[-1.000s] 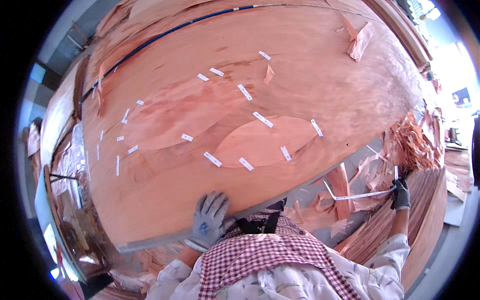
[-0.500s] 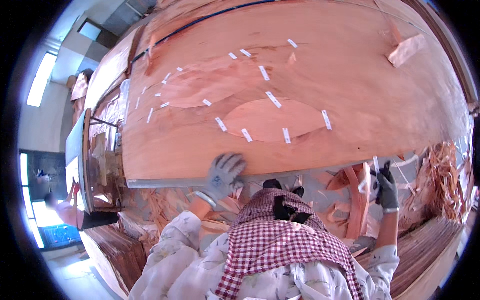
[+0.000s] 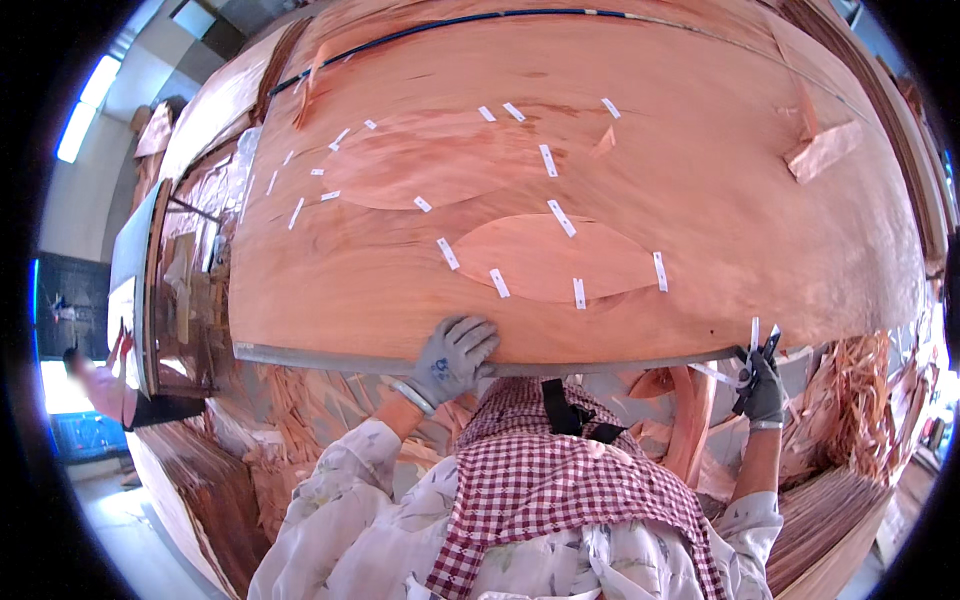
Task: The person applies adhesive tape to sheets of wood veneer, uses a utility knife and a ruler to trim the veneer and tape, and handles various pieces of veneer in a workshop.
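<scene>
A wide reddish-brown wood veneer sheet (image 3: 360,280) lies on the table in front of me. Its near part has an oval patch (image 3: 555,260) with strips of white tape around its outline. My left hand (image 3: 453,360), in a grey glove, rests flat on the sheet's near edge, left of the middle, holding nothing. At the near edge on the right, my gloved right hand (image 3: 764,388) is closed around a dark, slim tool that looks like a utility knife (image 3: 771,343). A white tape strip (image 3: 755,335) sticks up from the same hand.
A second taped oval (image 3: 430,160) lies farther left. A long dark rod (image 3: 440,25) crosses the far side, and a loose veneer scrap (image 3: 825,150) lies at far right. Veneer offcuts (image 3: 860,400) heap below the edge. Another person (image 3: 105,385) stands at far left.
My right hand has come in toward the sheet's edge, with the dark tool now plainly showing. My left hand stays at the near edge; the view has shifted slightly.
</scene>
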The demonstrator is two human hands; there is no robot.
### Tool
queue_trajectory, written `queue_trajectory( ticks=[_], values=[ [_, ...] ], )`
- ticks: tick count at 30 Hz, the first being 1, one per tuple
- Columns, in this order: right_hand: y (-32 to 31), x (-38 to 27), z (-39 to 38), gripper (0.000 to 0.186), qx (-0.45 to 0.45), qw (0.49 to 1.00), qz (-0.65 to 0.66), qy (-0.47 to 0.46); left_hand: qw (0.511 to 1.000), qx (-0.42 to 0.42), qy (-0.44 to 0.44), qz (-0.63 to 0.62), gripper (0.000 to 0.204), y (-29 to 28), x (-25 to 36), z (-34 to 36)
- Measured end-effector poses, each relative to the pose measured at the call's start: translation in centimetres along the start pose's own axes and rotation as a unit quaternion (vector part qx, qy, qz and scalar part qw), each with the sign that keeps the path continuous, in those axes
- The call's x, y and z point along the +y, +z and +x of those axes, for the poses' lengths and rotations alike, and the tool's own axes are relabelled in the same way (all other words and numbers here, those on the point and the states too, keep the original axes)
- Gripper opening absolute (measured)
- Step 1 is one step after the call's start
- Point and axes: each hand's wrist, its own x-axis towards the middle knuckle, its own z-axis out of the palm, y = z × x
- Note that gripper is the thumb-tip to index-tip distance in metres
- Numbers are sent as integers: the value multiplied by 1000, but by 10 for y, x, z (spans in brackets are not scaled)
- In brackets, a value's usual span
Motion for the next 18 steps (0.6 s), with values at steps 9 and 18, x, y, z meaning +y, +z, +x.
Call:
queue_trajectory(
  ticks=[9, 18],
  values=[
    [108, -33, -47, 46, -231, 941, -249, -4, 987, 67, -145, 12, 49, -16, -18, 31],
    [365, 14, -33, 27, -447, 832, -317, -87, 977, 53, -198, 62, 61, 8, -58, 67]
  ],
)
